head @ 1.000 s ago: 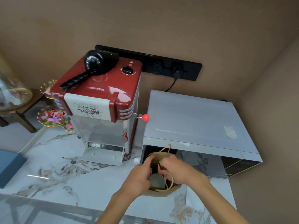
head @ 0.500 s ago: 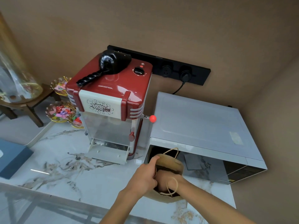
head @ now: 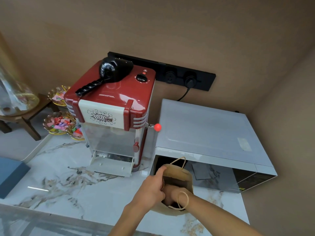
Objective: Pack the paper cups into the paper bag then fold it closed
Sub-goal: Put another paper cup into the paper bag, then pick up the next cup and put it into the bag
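Working left to right from the red popcorn machine as landmark. Left of it, glass dishes of coloured paper are noted, with a wooden stand beyond them and a blue box at the near left edge. A black scoop is seen lying on the machine's top. The marble counter is spread out in front of it.

Right of the machine and nearer the viewer, the left hand is seen at the left rim of the paper bag; the rim is pinched between thumb and curled fingers, and the mouth is held open. The bag is stood upright on the counter, in front of the grey microwave, which sits to the machine's right. Brown kraft paper is noted, somewhat crumpled, with twisted cord handles at the far and near rims.

The right hand is plunged downward into the bag's mouth, the near handle looped over the wrist. Its fingers are hidden inside; whether they are closed on anything cannot be told. No paper cups are visible; any are presumed inside, below the right hand, along the bag's vertical axis. The right hand is judged nearer the contents; it must be lifted straight up before the top can be folded.
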Motion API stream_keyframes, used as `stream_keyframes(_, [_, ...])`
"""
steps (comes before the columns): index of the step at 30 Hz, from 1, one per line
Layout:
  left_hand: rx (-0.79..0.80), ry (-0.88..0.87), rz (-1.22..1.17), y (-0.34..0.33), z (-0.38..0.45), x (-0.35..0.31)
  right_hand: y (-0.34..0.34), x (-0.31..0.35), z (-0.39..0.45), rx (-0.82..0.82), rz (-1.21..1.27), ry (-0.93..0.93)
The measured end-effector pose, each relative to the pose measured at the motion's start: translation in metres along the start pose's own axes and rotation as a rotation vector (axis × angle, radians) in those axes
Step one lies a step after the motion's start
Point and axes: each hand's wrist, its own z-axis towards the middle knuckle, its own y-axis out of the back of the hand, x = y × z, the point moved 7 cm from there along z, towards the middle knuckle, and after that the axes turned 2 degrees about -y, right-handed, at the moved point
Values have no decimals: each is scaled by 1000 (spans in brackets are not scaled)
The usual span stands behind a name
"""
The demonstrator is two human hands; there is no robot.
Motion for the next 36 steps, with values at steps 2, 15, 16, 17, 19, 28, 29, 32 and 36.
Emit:
stream_keyframes(2, [1,1,-5,2,0,1,3,-3,-7,28,74,109])
stream_keyframes(15, [0,1,16,0,-1,1,74,-93,-95,-45,1084,428])
stream_keyframes(16, [1,6,16,0,-1,0,67,-120,-98,-107,1239,399])
stream_keyframes(17, [1,8,16,0,-2,-2,51,-148,-96,-159,1358,324])
stream_keyframes(19, [-1,7,18,0,-2,-5,-4,-198,-77,-232,1546,8])
stream_keyframes(28, [22,42,54,-4,-7,-11,-172,-227,-19,51,953,-916])
stream_keyframes(29, [17,41,55,-3,-7,-11,-172,-225,-17,36,861,-917])
stream_keyframes(32, [2,41,37,-4,-6,-10,-173,-208,-16,-4,895,-927])
stream_keyframes(36, [-11,38,2,-4,-7,-7,-165,-209,-15,-132,1368,-800])
